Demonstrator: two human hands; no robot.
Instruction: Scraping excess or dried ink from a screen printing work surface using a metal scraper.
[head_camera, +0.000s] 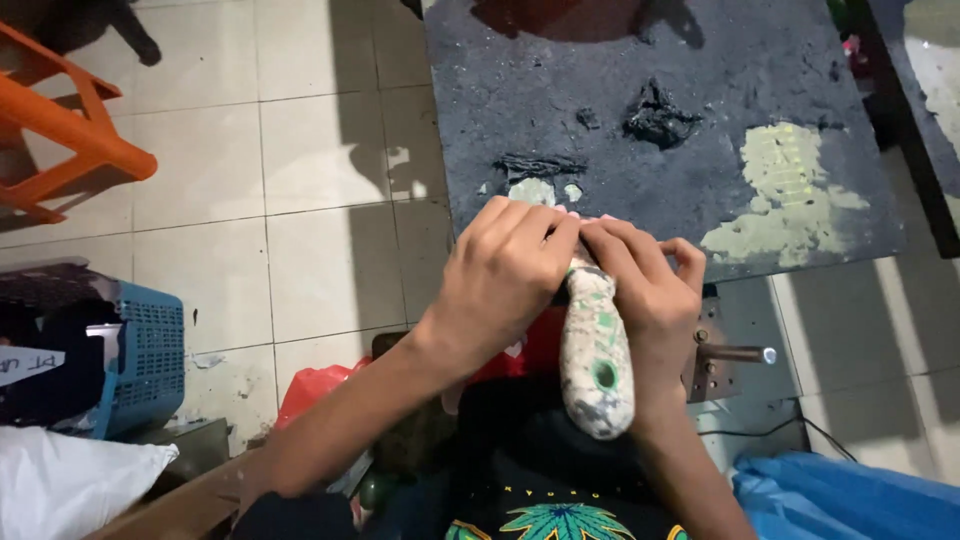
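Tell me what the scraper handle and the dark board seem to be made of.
The scraper handle looks like green plastic, caked with pale dried residue, with a hanging hole near its end. The dark board seems coated in a crumbly black layer; scraped patches show a pale yellowish surface beneath.

Both hands, left hand (505, 275) and right hand (650, 290), clasp a scraper handle (595, 360) against the black slab (640, 120).
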